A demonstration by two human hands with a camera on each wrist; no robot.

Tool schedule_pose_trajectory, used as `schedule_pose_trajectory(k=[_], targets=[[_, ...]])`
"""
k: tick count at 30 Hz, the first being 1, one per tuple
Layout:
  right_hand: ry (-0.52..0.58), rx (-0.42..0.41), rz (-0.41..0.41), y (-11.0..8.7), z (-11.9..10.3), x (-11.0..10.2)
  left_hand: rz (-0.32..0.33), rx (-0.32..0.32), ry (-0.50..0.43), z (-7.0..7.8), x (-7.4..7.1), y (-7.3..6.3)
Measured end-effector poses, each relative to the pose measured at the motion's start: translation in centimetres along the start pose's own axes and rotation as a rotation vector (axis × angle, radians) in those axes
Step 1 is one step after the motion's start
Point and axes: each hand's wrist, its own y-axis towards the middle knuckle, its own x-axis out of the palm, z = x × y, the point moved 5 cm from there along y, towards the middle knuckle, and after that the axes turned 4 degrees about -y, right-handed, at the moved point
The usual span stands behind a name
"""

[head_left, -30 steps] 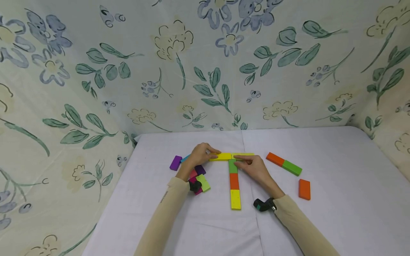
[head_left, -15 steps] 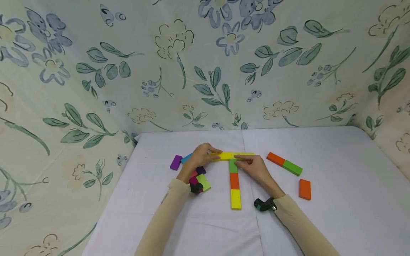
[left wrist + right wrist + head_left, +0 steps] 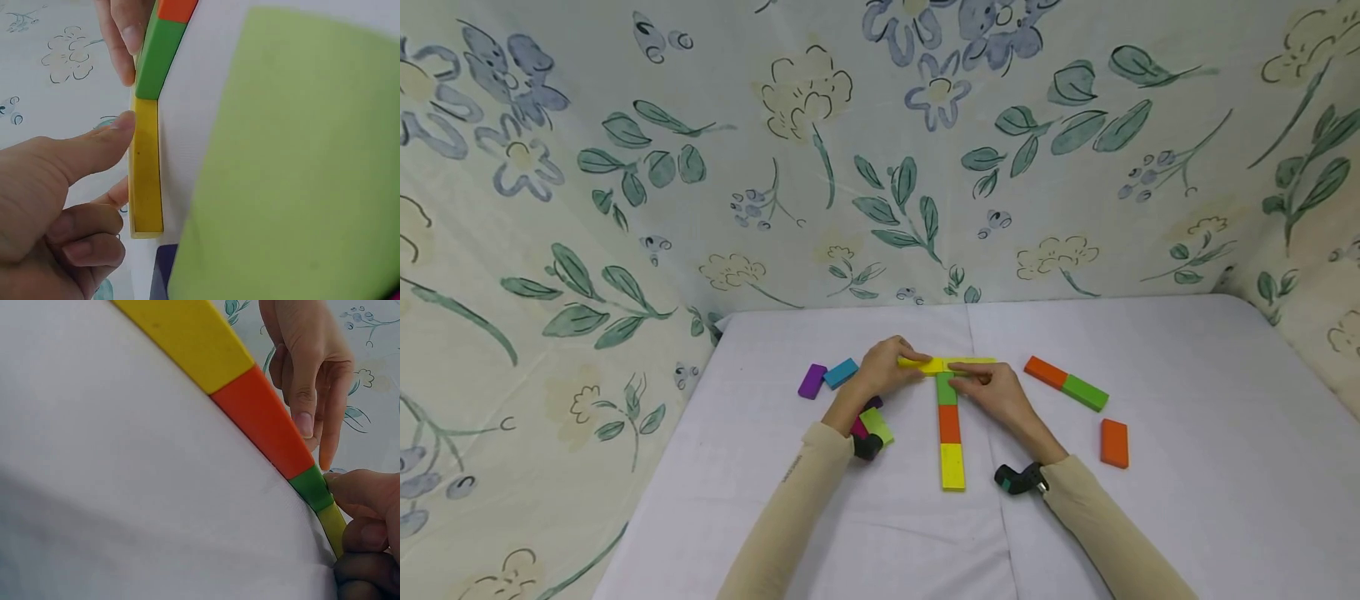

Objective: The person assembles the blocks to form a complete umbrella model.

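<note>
Flat coloured blocks form a T on the white cloth. Two yellow blocks make the crossbar: the left yellow block [image 3: 931, 367] and the right yellow block [image 3: 977, 361]. Below them run a green block [image 3: 947, 389], an orange block [image 3: 950, 424] and another yellow block [image 3: 952, 467]. My left hand [image 3: 883, 368] pinches the left yellow block, thumb on the near edge and fingers beyond. With thumb and fingertips my right hand [image 3: 997, 393] holds the right yellow block beside the junction. In the left wrist view the crossbar's yellow block [image 3: 148, 169] lies against the thumb.
Left of the T lie a purple block [image 3: 812, 381], a blue block [image 3: 841, 373] and a lime block [image 3: 877, 426], with more partly hidden under my left wrist. To the right are an orange-red block [image 3: 1045, 372] touching a green block [image 3: 1085, 393], and a separate orange block [image 3: 1114, 443].
My left hand has slid right along the left yellow block toward the middle, uncovering the blue block. The right hand stays in place, and the T looks almost the same.
</note>
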Motion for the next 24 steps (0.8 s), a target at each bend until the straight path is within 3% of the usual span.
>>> schedule_pose_trajectory(k=[7, 10, 17, 24], targets=[[-0.005, 0.017, -0.001, -0.1, 0.0, 0.0, 0.065, 0.006, 0.026, 1.7, 0.3, -0.8], [-0.001, 0.021, 0.002, -0.1, 0.1, 0.0, 0.050, 0.010, 0.043, 2.2, 0.6, -0.9], [-0.001, 0.011, 0.007, 0.0, 0.1, 0.0, -0.008, -0.054, 0.049, 2.2, 1.6, -1.3], [0.008, 0.017, 0.009, 0.0, 0.0, -0.1, -0.011, -0.054, 0.096, 2.0, 2.1, -1.5]])
